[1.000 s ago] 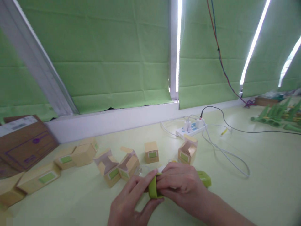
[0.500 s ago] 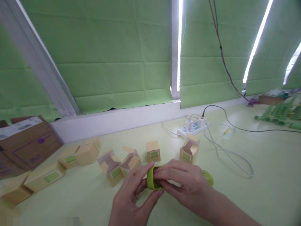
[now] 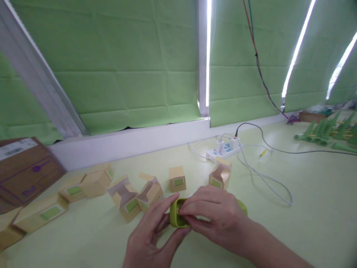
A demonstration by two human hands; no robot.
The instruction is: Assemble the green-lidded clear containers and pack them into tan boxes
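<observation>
A small yellow-green open case [image 3: 173, 216] with a hollow inside is held from the left between the thumb and fingers of my left hand [image 3: 150, 236]. My right hand [image 3: 220, 217] reaches into its opening with fingertips pressed together. Something small and pale shows at those fingertips, too small to name. Partly hidden behind my right hand, another yellow-green piece [image 3: 242, 207] lies on the table. Beyond my hands stand a closed small cardboard box [image 3: 176, 175] and an open small box [image 3: 221, 174].
Two open boxes [image 3: 126, 203] stand left of centre, and several closed boxes [image 3: 44, 212] line the left side. A large brown carton [image 3: 33, 171] sits at the far left. A power strip [image 3: 224, 150] with looping cables is behind. Green cone-shaped pieces [image 3: 320, 134] lie at far right.
The view has shifted slightly to the right. The case is turned so more of its inside faces me, and my right fingertips remain within it.
</observation>
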